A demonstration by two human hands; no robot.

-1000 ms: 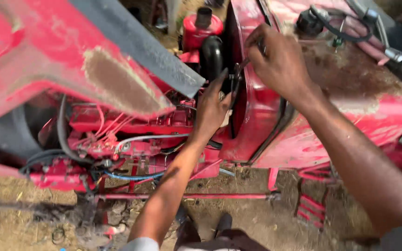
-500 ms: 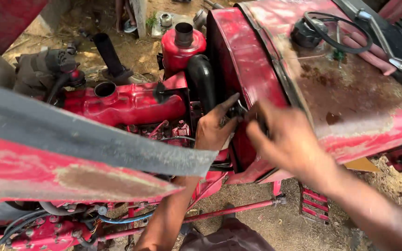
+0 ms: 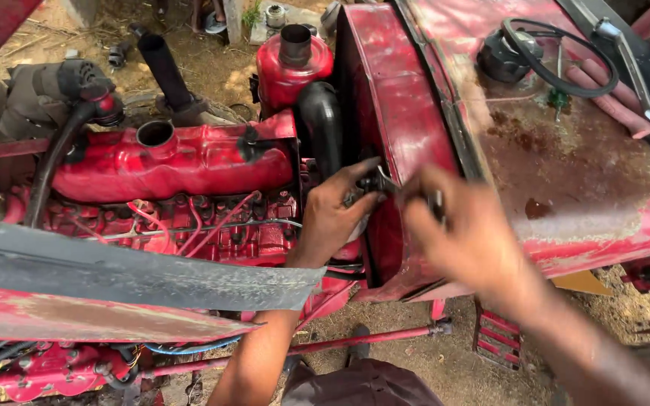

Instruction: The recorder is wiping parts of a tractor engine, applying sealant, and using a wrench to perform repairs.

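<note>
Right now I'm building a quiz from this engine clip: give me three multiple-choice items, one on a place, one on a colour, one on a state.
1. Where is the left hand?
A. at the panel's edge
B. on the ground
C. on the black cap

2. What colour is the engine cover?
A. blue
B. red
C. green

3. The round port on the cover is:
A. capped
B. taped
C. open

Answers: 1 A, its fingers meet the panel edge by a small dark part; 2 B, red paint shows; 3 C, a dark hole shows. The right hand is blurred.
</note>
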